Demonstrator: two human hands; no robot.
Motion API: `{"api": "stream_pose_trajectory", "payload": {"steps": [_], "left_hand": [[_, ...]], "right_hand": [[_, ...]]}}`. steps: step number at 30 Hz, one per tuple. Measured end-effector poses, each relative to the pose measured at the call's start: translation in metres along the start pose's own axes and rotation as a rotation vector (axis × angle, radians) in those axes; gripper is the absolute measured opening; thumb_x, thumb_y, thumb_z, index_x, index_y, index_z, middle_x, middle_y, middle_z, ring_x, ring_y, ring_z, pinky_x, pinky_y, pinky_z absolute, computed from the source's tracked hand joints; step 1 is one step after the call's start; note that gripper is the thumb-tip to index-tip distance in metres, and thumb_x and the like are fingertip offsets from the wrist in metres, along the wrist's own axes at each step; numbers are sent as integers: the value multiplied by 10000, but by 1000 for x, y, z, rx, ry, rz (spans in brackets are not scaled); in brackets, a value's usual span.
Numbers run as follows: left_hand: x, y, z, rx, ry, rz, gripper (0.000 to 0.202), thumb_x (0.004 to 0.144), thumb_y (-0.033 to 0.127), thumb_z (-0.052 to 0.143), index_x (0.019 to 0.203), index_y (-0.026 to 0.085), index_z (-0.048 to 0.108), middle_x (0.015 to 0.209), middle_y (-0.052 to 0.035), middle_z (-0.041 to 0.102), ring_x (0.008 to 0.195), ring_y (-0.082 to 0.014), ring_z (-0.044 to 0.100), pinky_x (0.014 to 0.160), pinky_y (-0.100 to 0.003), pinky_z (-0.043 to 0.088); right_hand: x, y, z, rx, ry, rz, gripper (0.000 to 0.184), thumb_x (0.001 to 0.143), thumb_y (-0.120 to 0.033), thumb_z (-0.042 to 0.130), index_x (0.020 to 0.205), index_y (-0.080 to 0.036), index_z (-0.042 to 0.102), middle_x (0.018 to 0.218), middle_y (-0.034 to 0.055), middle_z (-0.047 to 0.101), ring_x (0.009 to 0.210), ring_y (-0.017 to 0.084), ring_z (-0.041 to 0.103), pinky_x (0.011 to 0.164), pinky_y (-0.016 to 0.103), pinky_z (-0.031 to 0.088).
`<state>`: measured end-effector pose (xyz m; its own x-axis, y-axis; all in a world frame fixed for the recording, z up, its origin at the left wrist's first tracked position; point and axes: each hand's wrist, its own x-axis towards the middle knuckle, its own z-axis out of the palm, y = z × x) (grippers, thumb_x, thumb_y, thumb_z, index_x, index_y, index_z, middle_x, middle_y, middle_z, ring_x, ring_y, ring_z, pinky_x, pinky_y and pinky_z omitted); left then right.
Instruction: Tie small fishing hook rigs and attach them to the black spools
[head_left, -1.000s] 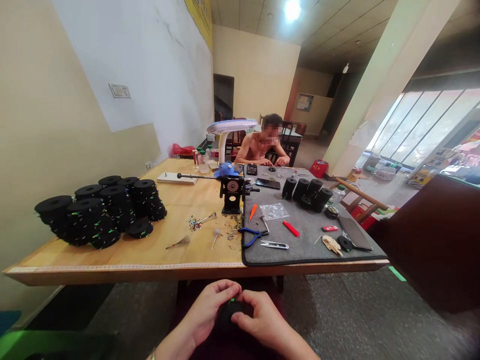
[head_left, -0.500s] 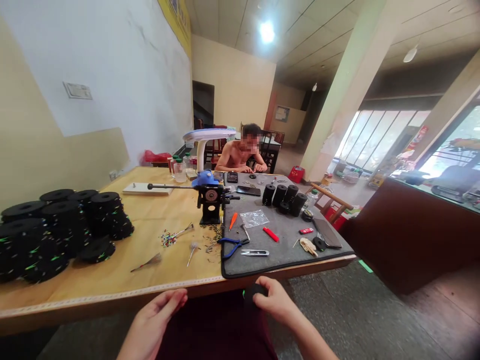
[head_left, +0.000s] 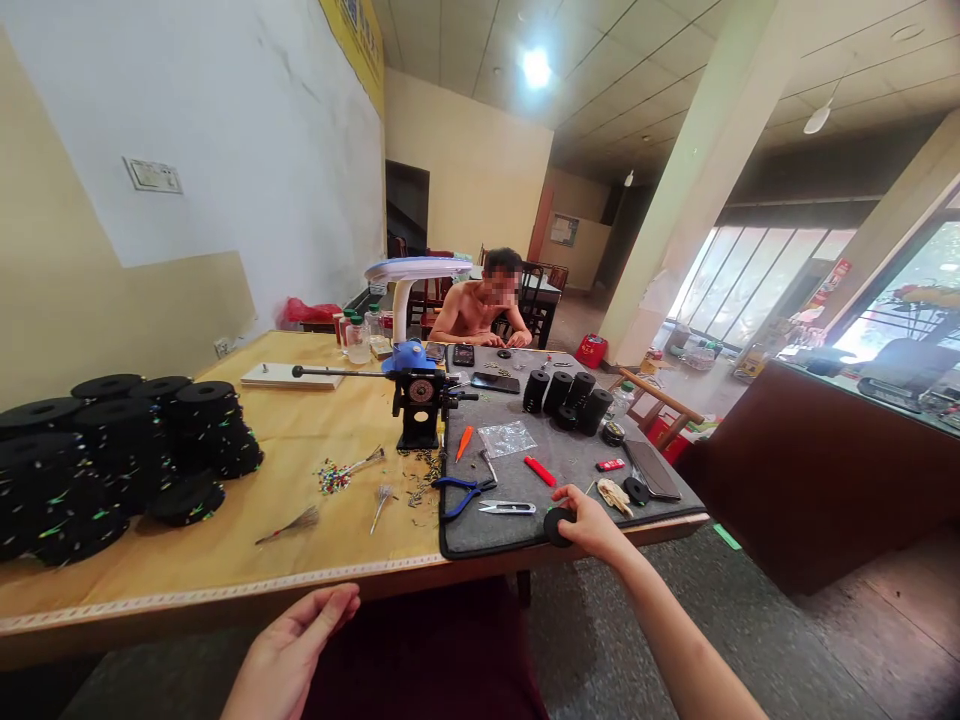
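Note:
My right hand (head_left: 592, 522) reaches over the near edge of the grey mat (head_left: 525, 535) and is closed on a small black spool (head_left: 557, 526), which sits at the mat's front edge. Just left of it lie small snips (head_left: 508, 507) and blue-handled pliers (head_left: 461, 490). My left hand (head_left: 289, 650) hangs below the table's front edge with fingers loosely spread and nothing in it. A black winding machine (head_left: 418, 397) with a long crank rod stands mid-table.
Stacks of black spools (head_left: 112, 450) fill the table's left side; several more stand on the mat's far part (head_left: 568, 393). Loose wire bits and beads (head_left: 334, 477), a phone (head_left: 654, 468), and a desk lamp (head_left: 409, 275) are about. A person sits at the far end.
My right hand has carried the black spool up from my lap to the front edge of the mat. The left hand let go of it and dropped to the lower left.

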<state>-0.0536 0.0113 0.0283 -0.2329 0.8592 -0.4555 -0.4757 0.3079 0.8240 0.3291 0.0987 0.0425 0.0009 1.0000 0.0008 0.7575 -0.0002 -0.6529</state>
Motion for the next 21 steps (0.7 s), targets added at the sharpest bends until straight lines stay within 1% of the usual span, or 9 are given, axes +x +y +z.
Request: {"api": "stream_pose_trajectory", "payload": {"steps": [5, 7, 10, 13, 15, 16, 17, 19, 21], "left_hand": [[4, -3, -5, 17, 9, 67, 571, 185, 458, 902, 634, 139, 750, 648, -28, 737, 711, -152, 622, 722, -211, 500], [5, -5, -9, 43, 0, 134, 537, 267, 483, 892, 654, 139, 751, 658, -35, 734, 707, -164, 619, 732, -243, 495], [3, -9, -12, 122, -27, 246, 474, 429, 512, 846, 694, 131, 750, 664, -49, 723, 696, -188, 616, 722, -290, 490], [-2, -11, -8, 247, -41, 334, 398, 570, 513, 774, 691, 136, 738, 661, -53, 711, 683, -202, 613, 705, -305, 484], [-8, -10, -1, 338, -61, 377, 372, 629, 517, 727, 666, 147, 725, 646, -51, 703, 667, -207, 613, 686, -301, 483], [-11, -10, 3, 383, -75, 397, 369, 647, 522, 707, 649, 153, 716, 637, -50, 700, 659, -209, 613, 676, -297, 483], [-13, -10, 7, 429, -85, 420, 369, 660, 527, 689, 629, 160, 706, 626, -48, 697, 650, -211, 613, 665, -294, 482], [-18, -11, 14, 521, -98, 470, 372, 685, 530, 659, 598, 169, 688, 609, -45, 692, 640, -214, 612, 646, -286, 478], [-20, -13, 17, 600, -114, 512, 357, 718, 508, 630, 596, 176, 682, 608, -41, 695, 641, -217, 616, 639, -280, 473]], "right_hand": [[14, 6, -12, -178, 43, 33, 411, 622, -75, 543, 1016, -179, 598, 891, 37, 709, 815, 176, 649, 714, 239, 428], [18, 9, -20, -238, 55, 41, 348, 644, -89, 550, 970, -188, 623, 969, 60, 716, 899, 191, 656, 756, 251, 432], [24, 9, -30, -329, 88, 71, 249, 687, -137, 560, 914, -191, 646, 932, 93, 727, 880, 246, 668, 756, 314, 442], [19, -7, -28, -387, 163, 57, 241, 736, -196, 554, 953, -176, 655, 1012, 153, 708, 953, 299, 646, 777, 367, 447], [3, -33, -12, -350, 270, -86, 226, 779, -260, 544, 952, -194, 674, 993, 136, 716, 957, 289, 643, 789, 360, 460], [-8, -49, 1, -263, 271, -159, 214, 796, -295, 541, 925, -201, 684, 959, 122, 723, 916, 277, 651, 770, 349, 472], [-20, -67, 16, -141, 227, -240, 218, 819, -329, 531, 906, -207, 689, 944, 109, 726, 877, 256, 657, 736, 327, 484], [-44, -103, 52, 87, 69, -369, 230, 851, -365, 529, 849, -211, 701, 876, 83, 733, 809, 223, 661, 697, 291, 493], [-62, -133, 88, 240, -10, -421, 184, 837, -325, 576, 800, -208, 713, 805, 61, 731, 769, 203, 658, 712, 280, 492]]}}
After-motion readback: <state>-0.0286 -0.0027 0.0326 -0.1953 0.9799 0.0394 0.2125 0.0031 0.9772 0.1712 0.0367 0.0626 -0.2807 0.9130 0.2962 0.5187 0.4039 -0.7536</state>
